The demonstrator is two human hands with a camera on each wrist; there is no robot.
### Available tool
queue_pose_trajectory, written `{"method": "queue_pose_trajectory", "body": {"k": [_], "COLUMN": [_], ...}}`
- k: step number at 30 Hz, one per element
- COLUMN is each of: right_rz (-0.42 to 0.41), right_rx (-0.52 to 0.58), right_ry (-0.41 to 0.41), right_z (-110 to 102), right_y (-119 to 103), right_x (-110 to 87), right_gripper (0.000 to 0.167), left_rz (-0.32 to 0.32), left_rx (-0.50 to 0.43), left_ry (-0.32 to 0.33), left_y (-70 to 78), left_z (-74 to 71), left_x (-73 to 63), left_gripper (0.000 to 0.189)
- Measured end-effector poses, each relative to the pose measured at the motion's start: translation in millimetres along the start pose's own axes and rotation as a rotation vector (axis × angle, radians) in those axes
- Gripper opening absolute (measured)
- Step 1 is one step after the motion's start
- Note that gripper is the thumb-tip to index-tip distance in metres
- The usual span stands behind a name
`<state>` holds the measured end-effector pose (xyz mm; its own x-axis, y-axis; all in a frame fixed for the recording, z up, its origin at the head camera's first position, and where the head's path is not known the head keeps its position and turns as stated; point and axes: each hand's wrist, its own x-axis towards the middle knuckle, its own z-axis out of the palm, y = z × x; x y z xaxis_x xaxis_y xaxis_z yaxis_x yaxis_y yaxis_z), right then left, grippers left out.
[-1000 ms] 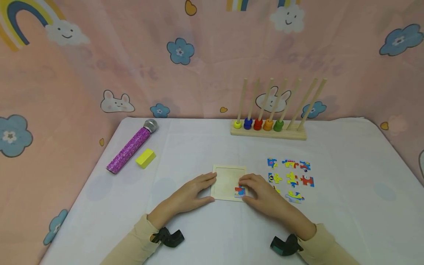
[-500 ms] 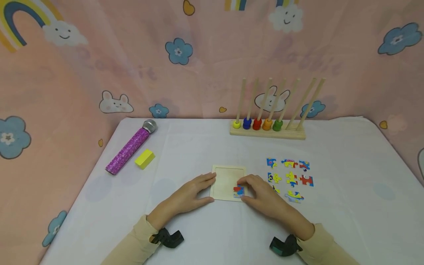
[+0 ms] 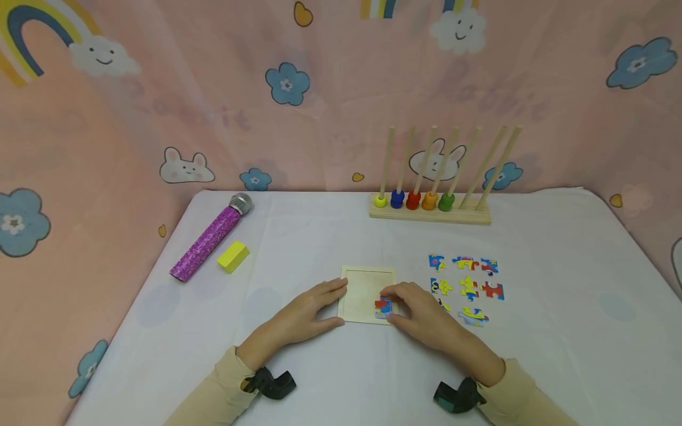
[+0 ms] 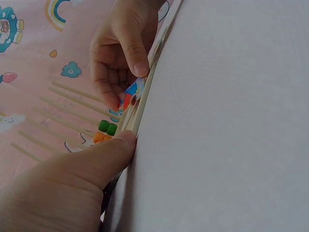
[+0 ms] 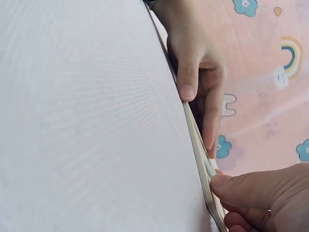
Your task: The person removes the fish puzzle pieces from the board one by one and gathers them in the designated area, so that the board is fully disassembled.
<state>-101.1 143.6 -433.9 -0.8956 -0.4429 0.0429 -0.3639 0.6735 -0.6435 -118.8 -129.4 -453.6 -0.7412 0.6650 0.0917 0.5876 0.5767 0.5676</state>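
A shallow square wooden puzzle tray [image 3: 364, 287] lies on the white-covered table in front of me. My left hand [image 3: 306, 310] rests against its left side, fingers fairly straight at the rim and thumb [image 4: 126, 138] at the near corner. Over the tray's near right corner, my right hand [image 3: 426, 310] pinches a red and blue puzzle piece [image 3: 382, 308] between thumb and fingers. The left wrist view shows this piece [image 4: 131, 95] tilted close over the tray. Several loose puzzle pieces [image 3: 469, 287] lie to the right, one partly hidden behind my right hand.
Behind the tray stands a wooden rack [image 3: 430, 218] with upright pegs and coloured beads. To the left lie a purple glittery microphone [image 3: 206, 244] and a yellow block [image 3: 232, 256]. A pink printed cloth [image 3: 330, 100] hangs along the table's back edge.
The puzzle piece in my right fingers has shifted very slightly left over the tray. My left hand keeps its place at the rim, and the loose pieces lie as before.
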Motion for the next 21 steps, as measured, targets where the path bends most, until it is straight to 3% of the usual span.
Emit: {"method": "queue_pose_trajectory", "body": {"k": [11,21], "right_rz": [0.011,0.078], "right_rx": [-0.006,-0.051], "right_ry": [0.004,0.037], "right_z": [-22,-53], "right_y": [4,27], "right_x": [-2.8,-33.1], "right_gripper": [0.036,0.036], "left_rz": [0.009,0.003], "left_rx": [0.005,0.000], "left_ry": [0.008,0.001], "left_y": [-1.9,-0.8], "left_z": [0.3,-0.5], "left_x": [0.5,-0.6], "left_gripper": [0.065,0.066]}}
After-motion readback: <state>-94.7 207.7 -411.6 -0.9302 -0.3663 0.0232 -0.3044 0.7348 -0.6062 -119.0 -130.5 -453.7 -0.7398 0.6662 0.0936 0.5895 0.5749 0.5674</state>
